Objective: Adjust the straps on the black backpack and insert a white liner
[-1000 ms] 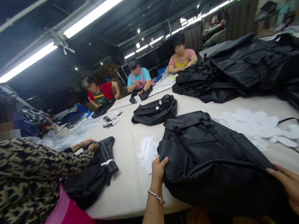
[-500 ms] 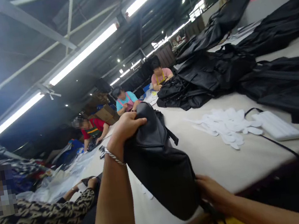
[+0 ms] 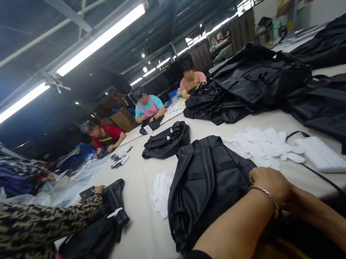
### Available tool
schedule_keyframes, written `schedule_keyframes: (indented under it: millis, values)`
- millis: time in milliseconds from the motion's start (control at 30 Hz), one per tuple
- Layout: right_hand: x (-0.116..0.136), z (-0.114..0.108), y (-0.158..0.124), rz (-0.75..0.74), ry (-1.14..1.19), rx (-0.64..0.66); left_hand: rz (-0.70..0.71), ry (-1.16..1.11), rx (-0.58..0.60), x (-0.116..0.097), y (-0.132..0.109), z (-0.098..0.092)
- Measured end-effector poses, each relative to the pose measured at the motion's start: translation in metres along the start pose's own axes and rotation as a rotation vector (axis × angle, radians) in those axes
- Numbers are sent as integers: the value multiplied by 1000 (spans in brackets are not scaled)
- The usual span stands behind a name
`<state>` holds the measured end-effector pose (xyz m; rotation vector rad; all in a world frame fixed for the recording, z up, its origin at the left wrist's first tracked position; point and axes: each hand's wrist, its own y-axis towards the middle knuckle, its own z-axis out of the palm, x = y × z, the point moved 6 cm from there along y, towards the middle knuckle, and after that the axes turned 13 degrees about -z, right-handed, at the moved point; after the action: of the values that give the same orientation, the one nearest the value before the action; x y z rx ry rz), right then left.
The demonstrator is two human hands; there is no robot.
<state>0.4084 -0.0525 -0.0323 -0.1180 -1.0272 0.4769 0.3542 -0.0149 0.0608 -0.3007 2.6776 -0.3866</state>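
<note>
A black backpack [image 3: 207,181] lies flat on the pale table [image 3: 144,239] in front of me, its strap side up. My left hand [image 3: 270,182], with a metal bracelet on the wrist, reaches across my body to the bag's near right corner. Its fingers are curled down over the bag's edge. My right forearm [image 3: 318,216] comes in from the lower right and passes under my left wrist. The right hand itself is hidden there, so its fingers do not show.
White paper pieces [image 3: 260,142] and a flat white pack [image 3: 323,156] lie right of the bag, more white pieces [image 3: 159,188] on its left. A folded black bag [image 3: 166,139] and a heap of black bags [image 3: 250,80] lie beyond. A co-worker's patterned sleeve [image 3: 29,239] handles another bag [image 3: 95,238].
The backpack was lifted off the table, turned over and laid back down strap side up. My left hand moved from its far left side across to its near right corner.
</note>
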Motion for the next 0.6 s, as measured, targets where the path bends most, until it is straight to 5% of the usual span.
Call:
schedule_keyframes:
  millis: [67,167,267,367,467,600]
  values:
    - [-1,-5,-6,5,-62,-28,68,78,9,-6,-6,9]
    - [-5,5,-13,-21,-145,-18,180,43,-8,16,-27,-19]
    - [-4,19,-17,-75,-218,11,147,-132,-151,80,-60,-76]
    - [-2,25,-16,-125,-253,-17,-111,-121,-276,162,-98,-111]
    - [-2,21,-8,-160,-256,-91,-321,15,-164,219,-127,-96]
    - [-3,9,10,-162,-304,-110,-265,-106,-22,229,-150,-57]
